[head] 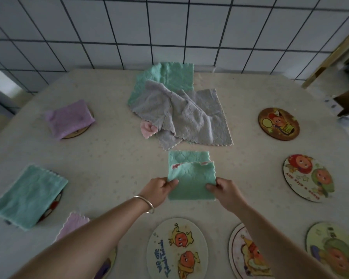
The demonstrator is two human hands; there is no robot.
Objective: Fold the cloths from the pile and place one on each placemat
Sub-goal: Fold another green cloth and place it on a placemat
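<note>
Near the middle of the round table covered in a pale speckled tablecloth (113, 150), a small mint-green textured cloth with a pink underside (191, 178) lies partly folded, its far flap turned back so a strip of pink shows along the scalloped edge. Both hands grip it at its near half: the left hand (159, 191), with a thin silver bangle (146, 204) on the wrist, pinches the cloth's left edge between thumb and curled fingers, and the right hand (225, 190) pinches the right edge the same way. Beyond it sits the pile of unfolded cloths (175, 105), a rumpled grey cloth lying over a mint-green one, with a pink corner poking out at the near left. On the left side, a folded lilac cloth (69, 117) rests on a round placemat, a folded mint-green cloth (28, 196) covers another, and a second lilac cloth (73, 224) shows partly behind the left forearm. Bare round placemats printed with cartoon figures lie along the right and near edges: a dark brown one (278, 123), a white one with red and green characters (308, 178), a white one with blue lettering (176, 248), one partly hidden under the right forearm (244, 256), and a greenish one (334, 250) at the lower right. A wall of white tiles with dark grout (169, 31) rises behind the table.
</note>
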